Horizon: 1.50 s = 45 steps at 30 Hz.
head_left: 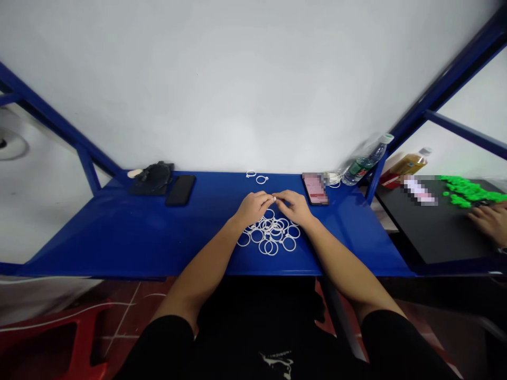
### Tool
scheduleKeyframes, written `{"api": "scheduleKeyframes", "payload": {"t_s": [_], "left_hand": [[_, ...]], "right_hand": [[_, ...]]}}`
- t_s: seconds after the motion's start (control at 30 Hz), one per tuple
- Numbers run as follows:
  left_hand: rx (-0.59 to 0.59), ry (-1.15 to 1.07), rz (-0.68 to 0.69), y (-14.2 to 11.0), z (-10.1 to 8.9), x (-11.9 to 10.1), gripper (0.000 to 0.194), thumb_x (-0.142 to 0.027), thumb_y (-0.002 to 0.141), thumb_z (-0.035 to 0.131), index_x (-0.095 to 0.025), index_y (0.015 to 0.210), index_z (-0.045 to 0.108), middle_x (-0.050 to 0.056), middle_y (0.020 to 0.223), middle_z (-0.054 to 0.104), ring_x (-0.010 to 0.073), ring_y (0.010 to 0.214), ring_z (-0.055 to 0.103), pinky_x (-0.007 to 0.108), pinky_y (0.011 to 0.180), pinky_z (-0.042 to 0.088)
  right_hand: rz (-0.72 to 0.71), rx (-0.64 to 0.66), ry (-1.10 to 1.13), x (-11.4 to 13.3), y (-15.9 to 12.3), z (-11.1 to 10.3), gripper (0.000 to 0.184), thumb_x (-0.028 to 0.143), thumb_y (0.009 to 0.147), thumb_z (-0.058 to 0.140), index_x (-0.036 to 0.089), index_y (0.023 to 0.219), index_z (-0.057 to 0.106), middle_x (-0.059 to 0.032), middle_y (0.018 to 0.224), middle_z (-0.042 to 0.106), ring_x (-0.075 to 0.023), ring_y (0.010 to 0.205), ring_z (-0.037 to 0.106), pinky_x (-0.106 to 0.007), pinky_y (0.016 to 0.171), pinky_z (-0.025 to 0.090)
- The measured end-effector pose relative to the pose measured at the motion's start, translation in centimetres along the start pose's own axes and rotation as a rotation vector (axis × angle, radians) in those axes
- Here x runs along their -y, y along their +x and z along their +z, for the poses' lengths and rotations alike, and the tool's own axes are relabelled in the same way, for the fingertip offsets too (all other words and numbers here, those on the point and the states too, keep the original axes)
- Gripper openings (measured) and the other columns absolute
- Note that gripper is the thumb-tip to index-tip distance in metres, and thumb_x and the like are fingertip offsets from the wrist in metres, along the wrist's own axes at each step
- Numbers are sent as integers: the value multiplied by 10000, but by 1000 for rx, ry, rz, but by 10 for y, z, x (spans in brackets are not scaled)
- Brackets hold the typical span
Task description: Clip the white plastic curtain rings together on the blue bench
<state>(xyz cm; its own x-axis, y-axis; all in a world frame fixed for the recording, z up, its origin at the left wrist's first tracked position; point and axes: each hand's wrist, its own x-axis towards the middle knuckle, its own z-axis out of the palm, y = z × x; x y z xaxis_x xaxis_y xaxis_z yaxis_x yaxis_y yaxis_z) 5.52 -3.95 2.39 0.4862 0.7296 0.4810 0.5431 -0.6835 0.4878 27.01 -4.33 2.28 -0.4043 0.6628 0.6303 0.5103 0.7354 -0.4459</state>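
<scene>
A small white piece (274,199) is held up between the fingertips over the back half of the blue tabletop (119,237), a little right of its middle; whether it belongs to a ring is too small to tell. The grip of the left hand (254,207) and that of the right hand (295,207) both look clamped on it, thumbs and fingers drawn together. The step in hand seems to be fine two-handed work on this one piece, and the next move calls for steady fingertips and little force. Just below the hands, towards the front edge, lies an overlapping pile of white rings (273,224); two loose rings (266,178) lie by the back edge. Nearer the right edge are a lit phone (316,189), a white cable (334,179) and a clear bottle (366,162); towards the back left corner, a dark phone (181,190) and a black bag (152,178). Beyond the right edge, a co-worker's hand (491,221) is beside green pieces (463,191).
</scene>
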Motion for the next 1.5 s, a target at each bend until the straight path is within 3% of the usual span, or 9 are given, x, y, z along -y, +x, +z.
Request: {"api": "scheduleKeyframes", "payload": {"t_s": [0.5, 0.7, 0.8, 0.87, 0.97, 1.1, 1.27, 1.4, 1.5], "left_hand": [[48, -35, 2, -1, 0, -2, 264, -310, 1062, 509, -206, 1038, 750, 40, 916, 721, 162, 821, 659, 309, 792, 496], [84, -77, 21, -2, 2, -5, 274, -310, 1055, 510, -206, 1010, 760, 50, 932, 727, 164, 838, 661, 306, 790, 512], [90, -97, 38, -1, 0, -8, 287, -327, 1054, 516, -210, 971, 764, 56, 937, 729, 167, 853, 664, 310, 804, 516], [68, -104, 37, -1, -2, -8, 290, -345, 1054, 520, -216, 980, 769, 55, 936, 728, 170, 868, 668, 312, 822, 521], [-28, -79, -22, 0, -6, 1, 272, -355, 1043, 543, -219, 1027, 778, 56, 992, 719, 167, 895, 668, 308, 849, 529], [-187, 100, -218, -1, -14, 30, 265, -416, 991, 628, -221, 1024, 805, 80, 1131, 652, 174, 897, 653, 300, 822, 529], [-209, 220, -482, -2, -18, 66, 247, -359, 937, 699, -249, 1135, 796, 73, 969, 671, 223, 866, 662, 334, 803, 521], [-196, 141, -492, -3, -14, 79, 444, -342, 848, 797, -237, 1273, 729, 70, 971, 763, 264, 945, 688, 362, 846, 531], [-186, 79, -480, -2, -10, 79, 411, -392, 877, 770, -233, 1254, 735, 82, 1057, 789, 252, 913, 708, 371, 840, 539]], "right_hand": [[-73, 23, 32, 0, 1, -2, 174, 251, 966, 616, 231, 1070, 754, -41, 935, 787, -171, 769, 702, -311, 755, 547], [63, -27, 28, 8, 1, 0, 103, 190, 851, 616, 212, 862, 716, -22, 774, 734, -165, 691, 669, -287, 681, 523], [128, -40, 57, 9, 3, 0, 148, 161, 843, 563, 224, 766, 673, -31, 806, 740, -181, 750, 689, -307, 730, 545], [132, -72, 68, 7, 4, -1, 169, 160, 862, 546, 229, 779, 676, -38, 873, 758, -193, 814, 706, -329, 790, 564], [155, -101, 0, 2, 5, -8, 167, 214, 906, 591, 225, 998, 730, -58, 997, 771, -197, 804, 700, -347, 792, 572], [203, 50, -96, -12, 6, -25, 217, 194, 923, 612, 209, 1092, 748, -68, 1005, 783, -209, 817, 708, -351, 788, 574], [233, 337, -150, -34, -1, -40, 363, -11, 764, 650, 223, 1006, 786, -45, 1010, 800, -219, 857, 728, -349, 816, 583], [247, 391, -136, -45, -8, -40, 457, -65, 715, 662, 256, 1010, 798, -22, 1016, 804, -216, 865, 740, -349, 825, 600], [221, 423, -161, -49, -10, -37, 462, -58, 713, 677, 270, 1014, 803, -19, 1045, 799, -222, 901, 744, -348, 852, 600]]}}
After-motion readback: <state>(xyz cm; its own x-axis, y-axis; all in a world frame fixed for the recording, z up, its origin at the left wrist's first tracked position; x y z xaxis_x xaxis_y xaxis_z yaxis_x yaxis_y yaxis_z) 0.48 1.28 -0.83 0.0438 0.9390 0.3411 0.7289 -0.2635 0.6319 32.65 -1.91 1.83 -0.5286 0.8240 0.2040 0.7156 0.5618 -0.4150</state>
